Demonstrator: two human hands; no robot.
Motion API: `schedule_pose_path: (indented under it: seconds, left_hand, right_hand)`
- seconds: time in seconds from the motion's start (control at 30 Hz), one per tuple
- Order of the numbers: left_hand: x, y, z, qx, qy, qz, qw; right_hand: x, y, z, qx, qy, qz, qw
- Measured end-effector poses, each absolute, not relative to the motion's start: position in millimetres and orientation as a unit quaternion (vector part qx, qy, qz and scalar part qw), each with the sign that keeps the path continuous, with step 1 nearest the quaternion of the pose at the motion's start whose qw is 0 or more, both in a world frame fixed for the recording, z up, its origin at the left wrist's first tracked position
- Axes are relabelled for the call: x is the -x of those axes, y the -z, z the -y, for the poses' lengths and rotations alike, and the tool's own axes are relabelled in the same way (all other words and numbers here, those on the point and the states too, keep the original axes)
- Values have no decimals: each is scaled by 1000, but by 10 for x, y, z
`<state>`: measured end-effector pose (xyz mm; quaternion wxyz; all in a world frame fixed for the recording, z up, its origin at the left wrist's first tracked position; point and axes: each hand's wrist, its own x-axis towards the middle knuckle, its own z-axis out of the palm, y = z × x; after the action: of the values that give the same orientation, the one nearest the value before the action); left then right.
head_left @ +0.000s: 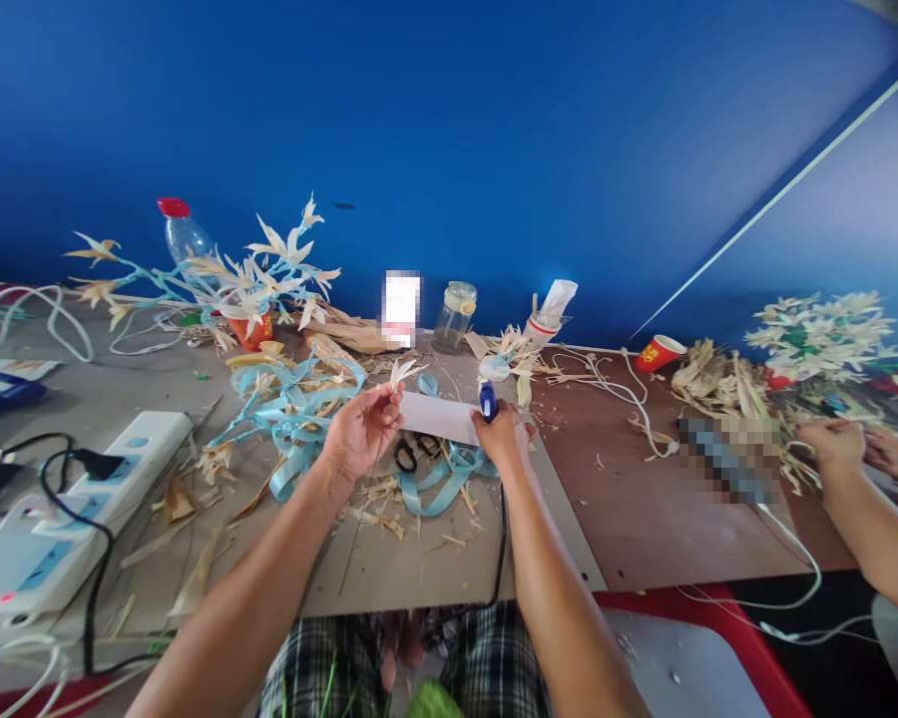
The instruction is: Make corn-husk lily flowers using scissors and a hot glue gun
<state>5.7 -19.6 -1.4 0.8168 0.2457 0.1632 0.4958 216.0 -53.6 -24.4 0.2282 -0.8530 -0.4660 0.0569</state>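
Note:
Between the thumb and fingers of my left hand [365, 431] is a small pale corn-husk flower [399, 375], its thin wire stem hanging down toward the table edge. My right hand [504, 439] is wrapped round a blue glue gun [487, 401], whose black cord runs down off the table. A white sheet of paper [438, 416] lies between the two hands. Just below it are black-handled scissors [405, 456], partly covered, and loops of light blue ribbon [438, 497]. Husk scraps [380, 521] are scattered around.
A red cup [252, 331] holds blue-stemmed husk flowers at back left, near a clear bottle [186, 234]. A glass jar [455, 317] stands by the blue wall. A power strip [139, 454] with cords lies left. Another person's hands [834, 439] work at far right.

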Motion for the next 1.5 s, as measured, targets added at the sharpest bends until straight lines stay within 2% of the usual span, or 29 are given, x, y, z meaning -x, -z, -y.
schedule_pose_path:
  seconds: [0.27, 0.43, 0.5, 0.6, 0.67, 0.77, 1.0, 1.5]
  left_hand:
    - [-59, 50, 201, -257, -491, -205, 807]
    - [-55, 32, 210, -284, -483, -214, 800]
    - [-55, 29, 212, -290, -484, -221, 795]
    - [-70, 28, 220, -299, -493, -244, 780]
    - [-94, 30, 231, -306, -503, -261, 765]
    - [-146, 39, 255, -318, -508, -274, 752]
    - [-225, 78, 286, -358, -473, -283, 753]
    - [-311, 145, 353, -400, -435, -324, 739]
  right_hand:
    - [-2176, 303, 550, 866, -76, 469, 157]
    - [-2197, 287, 572, 850, -111, 482, 179]
    - [-2203, 277, 578, 834, -100, 491, 230]
    - [-2172, 261, 581, 760, -72, 514, 391]
    - [-2106, 250, 590, 691, -98, 520, 492]
    - [-1949, 218, 630, 617, -155, 535, 556]
    - [-1634, 103, 739, 533, -177, 596, 574]
    - [-1555, 164, 697, 557, -169, 580, 570]
